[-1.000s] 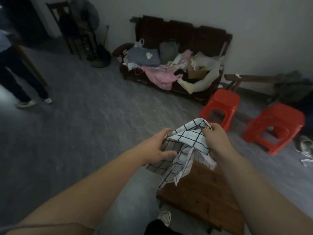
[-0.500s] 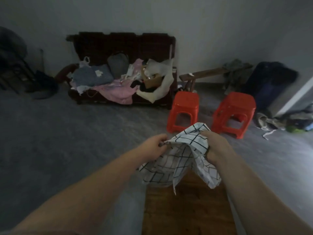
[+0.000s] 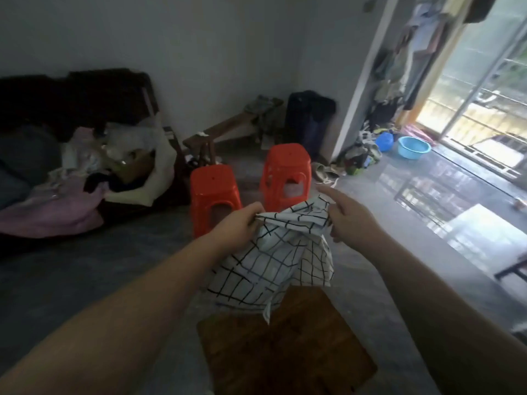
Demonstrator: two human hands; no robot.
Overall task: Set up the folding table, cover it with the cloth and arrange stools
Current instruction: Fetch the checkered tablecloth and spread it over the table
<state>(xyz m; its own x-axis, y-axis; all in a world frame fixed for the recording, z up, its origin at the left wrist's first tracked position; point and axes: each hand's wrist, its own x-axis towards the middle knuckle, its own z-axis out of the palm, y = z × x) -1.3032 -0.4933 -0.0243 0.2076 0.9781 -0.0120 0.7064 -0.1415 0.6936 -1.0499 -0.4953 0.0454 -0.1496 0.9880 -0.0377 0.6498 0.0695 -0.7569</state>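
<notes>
Cloth — white with a black grid — hangs bunched in the air between the person's two hands, above the far end of the brown wooden table, whose top lies flat below it. The left hand grips one gathered edge with its fingers curled round it. The right hand meets the other edge close by and seems to pinch it, forefinger sticking out; the exact hold is partly hidden. The hands are near each other, so most of the cloth droops in folds.

The table looks set up already, and the covering step is in hand. Next, the hands would likely need to draw apart to open the cloth, then lower it squarely over the top. Two red stools stand on the floor beyond the table — not yet placed beside it.
</notes>
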